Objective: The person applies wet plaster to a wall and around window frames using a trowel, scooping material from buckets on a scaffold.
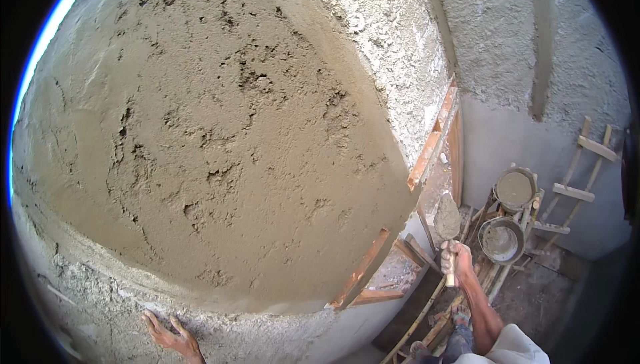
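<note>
My right hand (457, 261) is wrapped round the pale handle of a trowel (447, 216), whose blade points away from me and is coated with grey mortar. Two round buckets stand just right of it: the far bucket (534, 179) is filled with wet mortar, the near bucket (483, 239) holds less. At the lower left, my left hand (169, 339) rests against the rough lower wall (247, 337) with fingers spread. Above that hand spreads a large patch of wet mortar (200, 137), pitted with holes and cracks in its middle and smoother toward its left edge.
Under my feet is a scaffold of wooden poles and planks (437, 327), which also carries the buckets. A wooden ladder (573, 192) leans at the far right. A wooden frame (433, 139) borders an opening beside the mortar patch. The ground (543, 297) lies below.
</note>
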The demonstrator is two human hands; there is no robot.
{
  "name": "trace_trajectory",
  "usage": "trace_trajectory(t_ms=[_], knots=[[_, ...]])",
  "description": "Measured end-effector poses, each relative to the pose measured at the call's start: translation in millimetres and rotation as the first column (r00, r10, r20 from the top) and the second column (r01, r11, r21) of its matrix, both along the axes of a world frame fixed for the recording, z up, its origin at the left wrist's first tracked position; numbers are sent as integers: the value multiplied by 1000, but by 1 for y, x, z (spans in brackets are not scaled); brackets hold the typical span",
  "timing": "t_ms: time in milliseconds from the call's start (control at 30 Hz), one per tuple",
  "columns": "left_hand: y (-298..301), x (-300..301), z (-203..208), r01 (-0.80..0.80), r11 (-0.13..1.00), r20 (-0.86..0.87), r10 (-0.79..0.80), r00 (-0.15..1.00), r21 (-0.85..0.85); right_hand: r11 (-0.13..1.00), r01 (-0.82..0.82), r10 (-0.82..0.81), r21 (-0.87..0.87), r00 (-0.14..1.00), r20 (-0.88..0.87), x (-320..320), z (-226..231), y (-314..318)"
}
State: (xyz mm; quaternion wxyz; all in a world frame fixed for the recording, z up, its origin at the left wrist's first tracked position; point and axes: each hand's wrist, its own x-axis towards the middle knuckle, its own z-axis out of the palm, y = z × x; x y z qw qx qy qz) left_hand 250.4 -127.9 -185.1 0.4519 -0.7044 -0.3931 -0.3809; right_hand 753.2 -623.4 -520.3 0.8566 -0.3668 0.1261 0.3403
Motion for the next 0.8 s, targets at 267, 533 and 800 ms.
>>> trace_trajectory(t_ms=[267,533,800], knots=[[38,-25,109,225,952,65,-243,968,206,816,490,-568,306,585,579,-44,314,38],[53,0,141,238,854,40,-289,957,463,-406,831,-196,382,-487,851,15,427,102],[65,-10,117,179,910,74,-222,972,375,939,-257,274,-228,159,949,-180,317,227]])
